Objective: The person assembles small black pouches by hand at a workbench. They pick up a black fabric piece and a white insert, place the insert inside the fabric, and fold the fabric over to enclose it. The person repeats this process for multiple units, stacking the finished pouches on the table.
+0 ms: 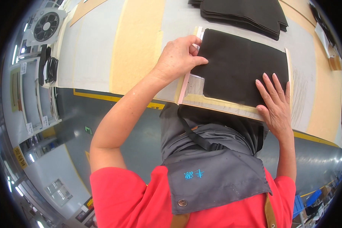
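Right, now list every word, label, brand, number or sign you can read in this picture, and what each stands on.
Blue characters on the grey apron: visible, but not copied here.
Yellow sign, far left: dark marks, too small to read.
White labels on the white rack: too small to read.
Green mark on the floor: too small to make out.
Black sheet: no lettering visible.

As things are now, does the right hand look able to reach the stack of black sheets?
Probably yes: the stack lies just beyond the black sheet on which the right hand rests, and nothing tall is seen between them.
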A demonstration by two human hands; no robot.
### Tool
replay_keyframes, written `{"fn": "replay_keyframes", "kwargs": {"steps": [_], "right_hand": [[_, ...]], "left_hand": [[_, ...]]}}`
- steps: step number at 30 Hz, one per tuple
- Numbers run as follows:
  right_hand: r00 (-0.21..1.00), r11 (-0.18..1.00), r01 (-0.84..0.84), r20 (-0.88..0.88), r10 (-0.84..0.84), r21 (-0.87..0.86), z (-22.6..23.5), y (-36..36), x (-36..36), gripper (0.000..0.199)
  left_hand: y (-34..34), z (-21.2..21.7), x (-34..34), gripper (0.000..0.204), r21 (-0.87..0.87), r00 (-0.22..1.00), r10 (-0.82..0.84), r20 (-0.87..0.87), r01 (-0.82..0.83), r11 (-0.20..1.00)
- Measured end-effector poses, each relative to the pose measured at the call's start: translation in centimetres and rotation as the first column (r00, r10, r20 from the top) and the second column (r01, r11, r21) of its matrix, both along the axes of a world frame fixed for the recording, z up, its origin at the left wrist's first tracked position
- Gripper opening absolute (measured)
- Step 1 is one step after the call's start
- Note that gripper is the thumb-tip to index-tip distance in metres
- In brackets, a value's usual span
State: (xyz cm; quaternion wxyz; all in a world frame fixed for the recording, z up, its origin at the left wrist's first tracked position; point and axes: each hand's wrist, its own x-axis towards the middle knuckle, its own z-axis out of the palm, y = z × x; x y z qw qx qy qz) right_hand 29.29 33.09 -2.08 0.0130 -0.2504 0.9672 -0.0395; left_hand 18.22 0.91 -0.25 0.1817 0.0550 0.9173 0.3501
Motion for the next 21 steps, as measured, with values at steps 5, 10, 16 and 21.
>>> {"fn": "replay_keyframes", "kwargs": {"steps": [5,10,16,21], "right_hand": [[1.0,1.0,0.001,-0.002,-0.002,-0.002,0.0,0.02,0.01,0.066],[1.0,1.0,0.0,-0.01,0.0,-0.001,-0.08,0.06,0.04,0.067],[1.0,1.0,0.0,-0.014,0.0,0.009,-0.15,0.1,0.03,0.067],[1.0,1.0,-0.004,-0.01,0.005,0.006,-0.14,0.12,-0.01,0.067]], "left_hand": [[0.08,0.03,0.04,0.049,-0.012,1.0,0.005,-0.003,-0.005,1.0],[0.07,0.05,0.03,0.05,-0.019,1.0,0.003,-0.001,-0.003,1.0],[0.21,0.28,0.08,0.05,-0.027,1.0,0.002,-0.005,-0.002,1.0],[0.14,0.19,0.09,0.051,-0.025,1.0,-0.004,-0.013,0.004,1.0]]}}
